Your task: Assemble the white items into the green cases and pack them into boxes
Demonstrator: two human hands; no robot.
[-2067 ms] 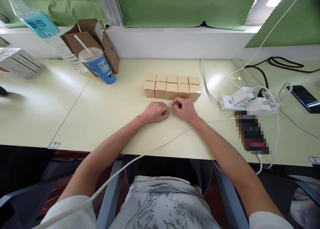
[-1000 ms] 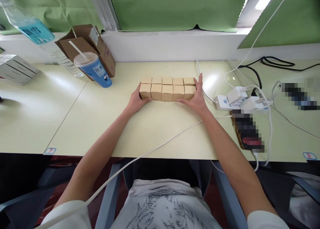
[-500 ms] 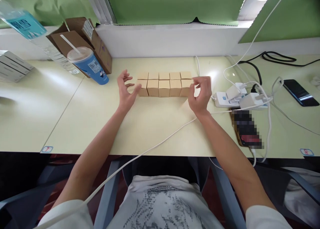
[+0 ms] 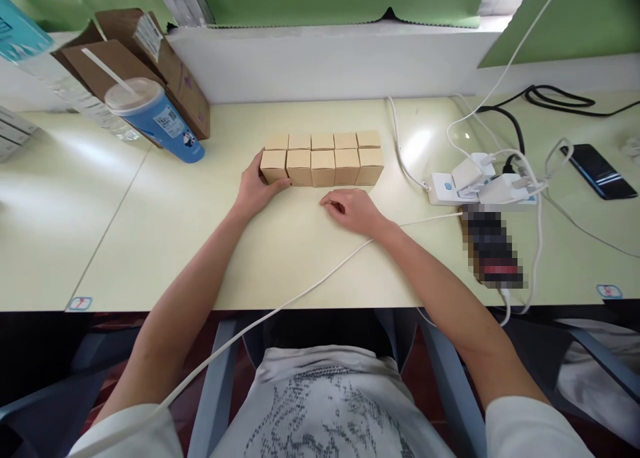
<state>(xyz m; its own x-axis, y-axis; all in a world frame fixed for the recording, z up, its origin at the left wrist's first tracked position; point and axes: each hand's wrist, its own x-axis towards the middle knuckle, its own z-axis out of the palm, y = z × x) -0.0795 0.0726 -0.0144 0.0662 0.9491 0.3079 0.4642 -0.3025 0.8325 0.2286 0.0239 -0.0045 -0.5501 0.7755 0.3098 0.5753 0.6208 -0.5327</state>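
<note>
With twelve o'clock straight ahead of the seated person, a white cable (image 4: 295, 296) slants over the near edge of the table (image 4: 165, 198) and runs beneath the right arm (image 4: 425, 265). At one o'clock lies a brown-edged device (image 4: 465, 241), its face blurred, with a white cable plugged into its near end.

The right hand (image 4: 353, 211) rests at twelve o'clock, fingers curled in and thumb drawn close to the index finger; nothing shows in it. It sits just short of the boxes, near their middle and right part.

The left hand (image 4: 255, 188), at eleven o'clock, has thumb and fingers parted around the near left corner: the thumb lies along the front of the end box, the fingers against its left side. How firmly it presses cannot be told.

The small cardboard boxes (image 4: 323, 161) stand at twelve o'clock, ten in two rows of five, side by side.

Farther out, a power strip (image 4: 445, 188) with white chargers lies towards one o'clock; a blue cup (image 4: 160, 125) leans at ten-thirty before an open carton (image 4: 187, 95).
</note>
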